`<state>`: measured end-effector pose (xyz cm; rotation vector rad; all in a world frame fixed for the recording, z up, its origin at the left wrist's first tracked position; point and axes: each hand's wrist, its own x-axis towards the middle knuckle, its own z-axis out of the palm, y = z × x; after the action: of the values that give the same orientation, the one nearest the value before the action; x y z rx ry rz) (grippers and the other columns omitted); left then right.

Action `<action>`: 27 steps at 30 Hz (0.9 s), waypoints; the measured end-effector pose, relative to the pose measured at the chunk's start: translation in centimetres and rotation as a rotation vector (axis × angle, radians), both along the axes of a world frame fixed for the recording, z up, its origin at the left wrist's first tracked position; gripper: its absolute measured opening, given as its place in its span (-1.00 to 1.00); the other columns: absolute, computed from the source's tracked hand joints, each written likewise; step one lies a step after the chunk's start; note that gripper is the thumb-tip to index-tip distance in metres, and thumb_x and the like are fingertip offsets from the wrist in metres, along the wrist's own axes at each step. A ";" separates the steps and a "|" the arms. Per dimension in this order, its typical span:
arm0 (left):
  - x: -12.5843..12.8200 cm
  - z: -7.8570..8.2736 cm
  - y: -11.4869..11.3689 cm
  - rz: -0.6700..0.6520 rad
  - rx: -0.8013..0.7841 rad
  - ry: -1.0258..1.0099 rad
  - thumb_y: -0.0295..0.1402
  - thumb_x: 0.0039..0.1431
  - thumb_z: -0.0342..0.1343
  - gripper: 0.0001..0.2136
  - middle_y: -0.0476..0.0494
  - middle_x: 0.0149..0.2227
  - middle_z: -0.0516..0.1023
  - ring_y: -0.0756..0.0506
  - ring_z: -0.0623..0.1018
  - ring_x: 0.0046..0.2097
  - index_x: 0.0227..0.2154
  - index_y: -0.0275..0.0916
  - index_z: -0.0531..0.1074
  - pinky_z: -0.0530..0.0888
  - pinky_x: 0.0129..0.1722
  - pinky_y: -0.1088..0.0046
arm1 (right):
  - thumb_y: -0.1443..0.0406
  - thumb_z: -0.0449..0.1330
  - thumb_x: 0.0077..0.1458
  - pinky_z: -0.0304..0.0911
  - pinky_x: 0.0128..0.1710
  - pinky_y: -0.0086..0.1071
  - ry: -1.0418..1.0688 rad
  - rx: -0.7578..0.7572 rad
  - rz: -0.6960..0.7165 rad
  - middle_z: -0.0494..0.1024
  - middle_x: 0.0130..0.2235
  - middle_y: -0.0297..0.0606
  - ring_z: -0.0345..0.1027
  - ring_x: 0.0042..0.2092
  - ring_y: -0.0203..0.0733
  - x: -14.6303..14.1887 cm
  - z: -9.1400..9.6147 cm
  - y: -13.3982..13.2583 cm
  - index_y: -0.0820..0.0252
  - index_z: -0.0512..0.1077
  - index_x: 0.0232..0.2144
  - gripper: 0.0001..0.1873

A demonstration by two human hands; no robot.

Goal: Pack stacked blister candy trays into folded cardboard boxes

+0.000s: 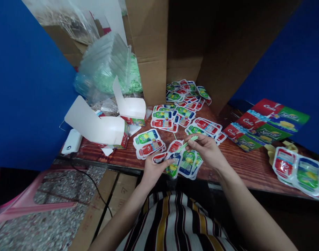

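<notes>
My left hand (154, 170) is closed on a printed soda-bottle packet (173, 168) with red Cola and green Sprite pictures, held at the table's front edge. Pinched in my right hand (206, 149) is a thin pale green strip (187, 143), its lower end over the packet's top. I cannot tell whether the strip touches the packet. Just right of the held packet lie more Sprite packets (188, 162), below my right fingers. Another small pile of packets (148, 138) rests left of my hands.
Several packets (185, 92) spill from a tall cardboard box (154, 52). Opened cartons (111, 129) with raised white flaps stand left, near a white device (71, 141). Printed Cola-Sprite cartons (266, 123) sit right, beside more packets (296, 169). Clear plastic trays (104, 59) are behind, left.
</notes>
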<state>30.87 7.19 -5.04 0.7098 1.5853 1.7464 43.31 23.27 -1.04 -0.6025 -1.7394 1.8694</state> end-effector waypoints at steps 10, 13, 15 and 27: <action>-0.3 -0.7 -0.4 0.024 -0.067 0.063 -0.31 -0.12 0.36 -0.78 -0.09 -0.36 0.63 -0.10 0.58 -0.27 -0.40 -0.31 0.55 0.51 -0.17 0.40 | 0.09 0.18 0.16 0.26 -0.06 -0.27 -0.050 0.467 0.092 0.47 -0.22 -0.22 0.35 -0.11 -0.17 -1.0 -0.4 -2.8 0.15 0.49 -0.37 -0.74; -0.5 -0.7 -0.5 0.028 -0.087 0.102 -0.31 -0.10 0.35 -0.79 -0.09 -0.36 0.63 -0.12 0.58 -0.22 -0.39 -0.30 0.56 0.51 -0.17 0.41 | 0.07 0.20 0.13 0.28 -0.18 -0.33 -0.025 0.356 0.060 0.45 -0.34 -0.29 0.36 -0.25 -0.23 -1.2 -1.2 -2.6 0.16 0.49 -0.40 -0.72; -0.6 -0.6 -0.5 -0.006 -0.091 0.105 -0.33 -0.10 0.35 -0.79 -0.10 -0.34 0.64 -0.12 0.58 -0.22 -0.37 -0.30 0.56 0.51 -0.16 0.41 | 0.09 0.25 0.09 0.28 -0.21 -0.35 0.006 0.286 0.079 0.47 -0.36 -0.31 0.37 -0.27 -0.25 -1.2 -1.4 -2.5 0.16 0.51 -0.40 -0.75; -0.7 0.3 -0.3 -0.033 -0.032 -0.143 -0.42 -0.17 0.39 -0.64 -0.08 -0.22 0.64 -0.09 0.59 -0.15 -0.23 -0.26 0.53 0.48 -0.03 0.35 | 0.12 0.04 0.27 0.12 0.15 -0.17 -0.008 0.319 0.236 0.34 0.10 -0.17 0.21 0.14 -0.14 -1.0 -0.7 -3.2 0.08 0.40 -0.07 -0.72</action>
<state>30.20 6.88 -4.76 0.5796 1.4928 1.7049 42.31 20.09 -1.73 -0.2919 -2.1337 1.6822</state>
